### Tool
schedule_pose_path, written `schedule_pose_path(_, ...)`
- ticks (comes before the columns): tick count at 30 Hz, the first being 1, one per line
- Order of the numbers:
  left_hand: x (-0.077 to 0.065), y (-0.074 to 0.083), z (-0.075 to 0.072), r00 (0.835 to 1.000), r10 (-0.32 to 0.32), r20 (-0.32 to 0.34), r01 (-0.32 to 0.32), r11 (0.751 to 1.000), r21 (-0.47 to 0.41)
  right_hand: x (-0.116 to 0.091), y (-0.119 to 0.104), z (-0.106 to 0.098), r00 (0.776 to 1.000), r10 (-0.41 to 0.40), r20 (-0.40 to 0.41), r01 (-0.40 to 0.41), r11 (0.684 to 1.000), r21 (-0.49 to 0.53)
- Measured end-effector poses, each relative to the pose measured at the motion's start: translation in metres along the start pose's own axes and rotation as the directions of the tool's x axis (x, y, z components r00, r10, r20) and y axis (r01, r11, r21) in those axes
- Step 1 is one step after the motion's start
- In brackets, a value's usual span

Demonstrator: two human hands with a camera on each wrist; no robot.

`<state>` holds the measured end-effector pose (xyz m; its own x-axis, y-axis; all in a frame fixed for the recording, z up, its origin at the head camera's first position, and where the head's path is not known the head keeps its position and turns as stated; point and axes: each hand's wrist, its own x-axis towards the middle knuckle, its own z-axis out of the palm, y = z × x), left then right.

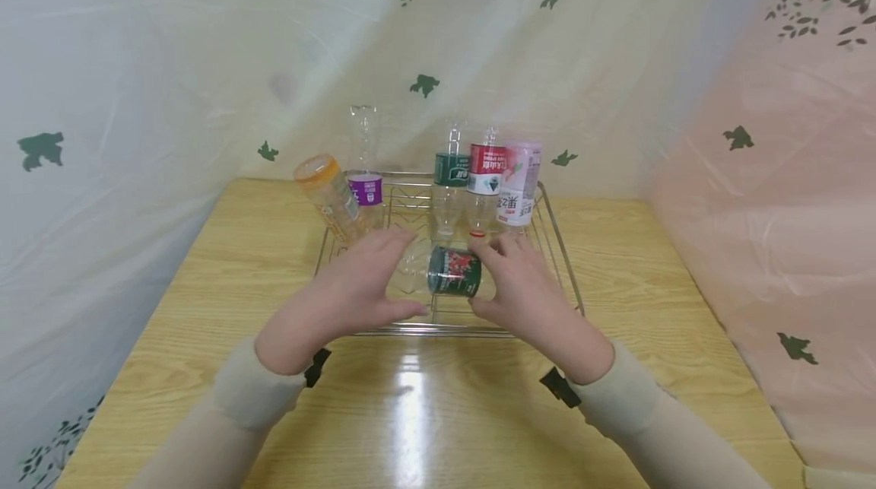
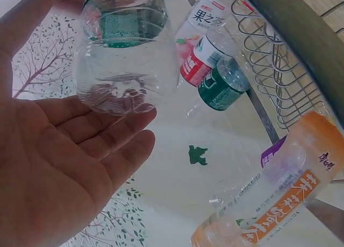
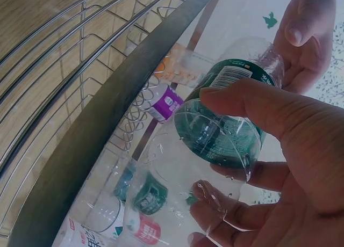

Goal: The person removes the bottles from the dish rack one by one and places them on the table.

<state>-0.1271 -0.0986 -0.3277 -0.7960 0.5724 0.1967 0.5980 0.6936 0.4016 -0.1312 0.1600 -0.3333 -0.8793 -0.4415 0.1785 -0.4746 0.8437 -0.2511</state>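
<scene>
A pale backdrop [image 1: 438,33] with printed leaves fills most of the head view from where I watch, well away from the work. Below it I have the wood-grain table [image 1: 643,268], and on that the metal wire rack [image 1: 438,332]. Two pale sleeves [image 1: 249,386] reach in from the near edge. The person's left hand [image 1: 356,284] is spread wide, palm towards the base of a clear bottle with a dark green label [image 1: 454,272]; whether it touches, I can't tell. The right hand [image 1: 530,291] holds that bottle, thumb on one side and fingers curled round the other. The bottle lies sideways between both hands, over the front half of the rack (whether it rests on the wires, I can't make out). Behind it I see an orange-and-clear bottle [image 1: 338,204], leaning, a purple-labelled bottle [image 1: 366,188], a second green-labelled bottle [image 1: 452,169], a red-labelled bottle [image 1: 484,169] and a pink-and-white bottle [image 1: 520,185]. Smallest is a red cap [image 1: 477,233], at the red-labelled bottle's lower end.
</scene>
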Motion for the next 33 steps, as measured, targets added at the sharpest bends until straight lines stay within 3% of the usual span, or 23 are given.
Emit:
schedule_pose_path(7,0.006,0.005,0.001,0.999,-0.001,0.032,0.0,0.999,0.041,-0.001,-0.003,0.002,1.0,0.003,0.018,-0.002,0.999,-0.034)
schedule_pose_path(20,0.014,0.017,0.003,0.988,-0.061,0.143,0.041,0.99,0.138,0.0,-0.01,0.008,0.999,-0.019,0.035,0.021,0.998,-0.063)
schedule_pose_path(33,0.02,0.025,0.012,0.987,-0.048,0.153,0.013,0.975,0.223,0.0,-0.016,0.008,0.997,-0.036,0.064,0.04,0.998,-0.053)
